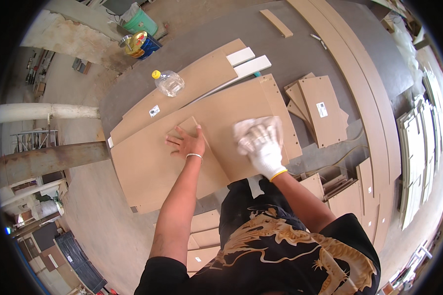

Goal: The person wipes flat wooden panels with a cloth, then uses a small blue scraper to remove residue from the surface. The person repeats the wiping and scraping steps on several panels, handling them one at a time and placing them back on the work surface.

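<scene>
A grey table (pixel 241 27) stretches across the upper half of the frame, in a workshop with a pale concrete floor (pixel 103 206). White panels (pixel 418 152) stand stacked at the far right. In the upper left, a green bucket (pixel 142 23) has whitish plastic at its mouth; beside it is a blue-and-gold tin (pixel 142 45), its contents hidden. Left of upper centre, a clear bottle (pixel 171 83) with a yellow cap lies on a brown panel (pixel 206 73); whether it contains liquid is unclear. A large brown board (pixel 226 118) fills the centre. The bare left hand (pixel 188 143) rests on it, fingers spread apart. The white-gloved right hand (pixel 264 147), motion-blurred, is over a pale cloth (pixel 243 129) on the board's right part; I cannot tell whether its grip is closed.
</scene>
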`<state>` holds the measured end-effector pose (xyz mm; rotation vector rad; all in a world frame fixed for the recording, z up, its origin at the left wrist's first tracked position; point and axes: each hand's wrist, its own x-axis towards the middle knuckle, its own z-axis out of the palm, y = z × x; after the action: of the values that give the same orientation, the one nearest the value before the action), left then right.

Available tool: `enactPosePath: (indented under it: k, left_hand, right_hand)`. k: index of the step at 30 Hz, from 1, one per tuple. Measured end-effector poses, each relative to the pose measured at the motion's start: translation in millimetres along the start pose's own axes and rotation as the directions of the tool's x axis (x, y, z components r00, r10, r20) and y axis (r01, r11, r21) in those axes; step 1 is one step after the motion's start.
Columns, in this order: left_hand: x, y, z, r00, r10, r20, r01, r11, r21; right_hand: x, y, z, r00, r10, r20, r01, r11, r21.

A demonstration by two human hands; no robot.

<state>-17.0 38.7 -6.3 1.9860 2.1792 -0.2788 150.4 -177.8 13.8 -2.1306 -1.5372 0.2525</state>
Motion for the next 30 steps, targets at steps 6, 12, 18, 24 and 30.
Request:
enactPosePath:
  k: [6, 12, 18, 24, 30]
  left_hand:
    - [7, -16, -14, 0.978, -0.17, 0.121, 0.17, 0.985, 0.01]
    - [-33, -50, 15, 0.775, 0.615, -0.147, -0.612, 0.788, 0.071]
    - [-37, -56, 23, 0.751, 0.639, -0.167, -0.651, 0.758, -0.023]
    - [-38, -56, 19, 0.744, 0.636, -0.206, -0.66, 0.748, -0.074]
    - [-38, -56, 18, 0.747, 0.632, -0.207, -0.66, 0.743, -0.11]
  right_hand:
    - [4, 18, -19, 1.0, -0.005, 0.03, 0.006, 1.0, -0.029]
    - [64, 55, -36, 0.941, -0.066, -0.332, 0.084, 0.996, 0.041]
    - [243, 147, -27, 0.94, 0.339, -0.03, -0.329, 0.882, -0.336]
    - [326, 160, 13, 0.688, 0.595, 0.417, -0.334, 0.769, -0.546]
    - [319, 202, 19, 0.724, 0.594, 0.35, -0.338, 0.748, -0.571]
